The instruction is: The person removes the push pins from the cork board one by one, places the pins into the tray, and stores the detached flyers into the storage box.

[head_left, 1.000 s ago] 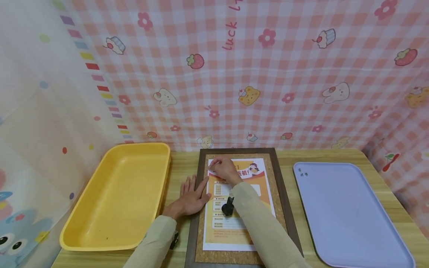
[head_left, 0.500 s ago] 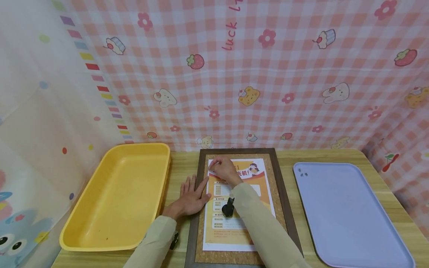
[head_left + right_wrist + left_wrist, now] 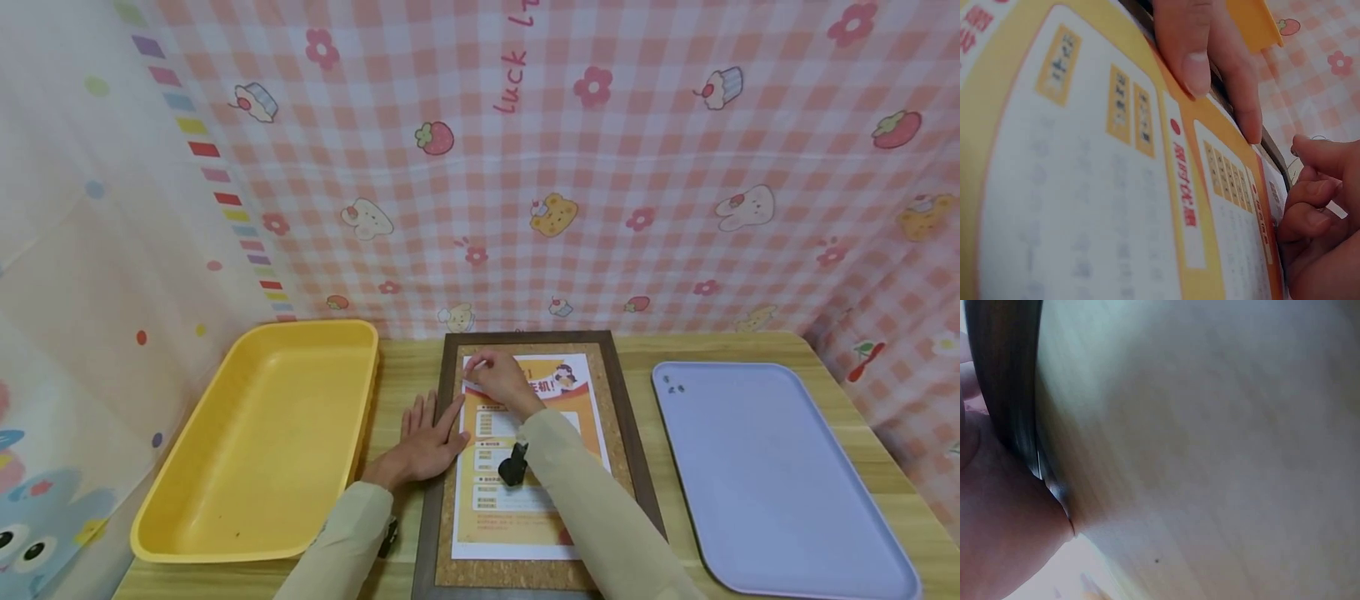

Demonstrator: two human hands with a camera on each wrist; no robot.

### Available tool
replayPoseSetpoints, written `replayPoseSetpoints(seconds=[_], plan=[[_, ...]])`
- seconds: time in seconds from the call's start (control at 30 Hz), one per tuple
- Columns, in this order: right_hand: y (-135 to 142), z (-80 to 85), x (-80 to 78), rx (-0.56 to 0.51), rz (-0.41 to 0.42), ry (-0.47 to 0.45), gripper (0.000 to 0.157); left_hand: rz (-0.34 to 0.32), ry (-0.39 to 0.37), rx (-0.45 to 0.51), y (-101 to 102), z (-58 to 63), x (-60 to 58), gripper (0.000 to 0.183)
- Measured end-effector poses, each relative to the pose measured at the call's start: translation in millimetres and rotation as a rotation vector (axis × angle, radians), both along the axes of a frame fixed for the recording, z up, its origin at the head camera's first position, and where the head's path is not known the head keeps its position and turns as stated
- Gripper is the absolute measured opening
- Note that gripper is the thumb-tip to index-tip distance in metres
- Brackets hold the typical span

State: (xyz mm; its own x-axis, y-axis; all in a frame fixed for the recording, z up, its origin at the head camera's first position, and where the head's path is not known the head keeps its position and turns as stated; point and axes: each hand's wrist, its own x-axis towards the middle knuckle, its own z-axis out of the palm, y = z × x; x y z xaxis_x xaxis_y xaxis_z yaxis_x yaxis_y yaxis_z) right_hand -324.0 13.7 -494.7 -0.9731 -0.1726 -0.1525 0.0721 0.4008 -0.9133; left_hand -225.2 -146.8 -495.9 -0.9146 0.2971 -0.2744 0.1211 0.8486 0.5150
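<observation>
A printed orange-and-white poster lies on a cork board with a dark wooden frame. My right hand is at the poster's top left corner, thumb and index finger pinching what looks like a small see-through pushpin, mostly hidden by the fingers. Close up in the right wrist view, the fingers of that hand are bent near the paper. My left hand lies flat across the frame's left side, index finger and thumb resting at the poster's left edge.
To the left stands a deep yellow tub with a tiny dark speck inside. A shallow lavender tray is on the right, with several small see-through pushpins in its far left corner. A checked pink curtain hangs behind the wooden table.
Both hands stay at the same places on the board and poster. The head view has shifted very slightly, so everything sits a little further left.
</observation>
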Motion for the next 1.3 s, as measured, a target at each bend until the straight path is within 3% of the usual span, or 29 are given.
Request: replayPoseSetpoints(seconds=[0.5, 0.9, 1.3], plan=[[7, 14.5, 8.5, -0.029, 0.056, -0.003, 0.005, 0.027, -0.008, 0.018, -4, -15.9, -7.1, 0.065], [21, 19.7, 15.4, -0.057, 0.071, 0.006, 0.003, 0.009, -0.016, 0.013, 0, -0.9, -0.1, 0.065], [47, 27.8, 22.6, -0.046, 0.052, 0.015, 0.004, 0.002, -0.006, 0.023, -1, -2.5, -0.6, 0.065]])
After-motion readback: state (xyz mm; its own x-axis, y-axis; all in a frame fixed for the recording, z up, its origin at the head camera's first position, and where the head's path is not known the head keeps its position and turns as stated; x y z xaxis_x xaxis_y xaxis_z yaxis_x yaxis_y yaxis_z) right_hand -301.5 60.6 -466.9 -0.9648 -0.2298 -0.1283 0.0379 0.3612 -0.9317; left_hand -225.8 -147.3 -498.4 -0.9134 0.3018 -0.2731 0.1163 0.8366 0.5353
